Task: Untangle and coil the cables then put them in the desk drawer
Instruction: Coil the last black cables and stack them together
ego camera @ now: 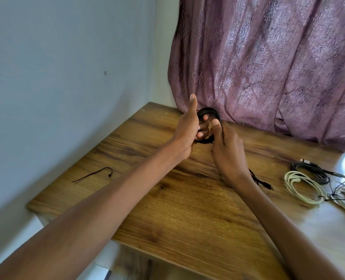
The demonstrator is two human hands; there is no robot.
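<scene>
While both hands grip it, black cable coil (pixel 208 112) stands upright — edge-on.

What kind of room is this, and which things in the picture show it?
Probably a room in a home, at a desk in a corner. A wood-grain desk stands against a plain painted wall, a patterned purple curtain hangs behind it, and coiled cables lie on the desk.

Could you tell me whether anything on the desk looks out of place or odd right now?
Only a thin black tie lying alone at the desk's left edge, apart from the coiled cables on the right. Nothing looks spilled or damaged.
</scene>
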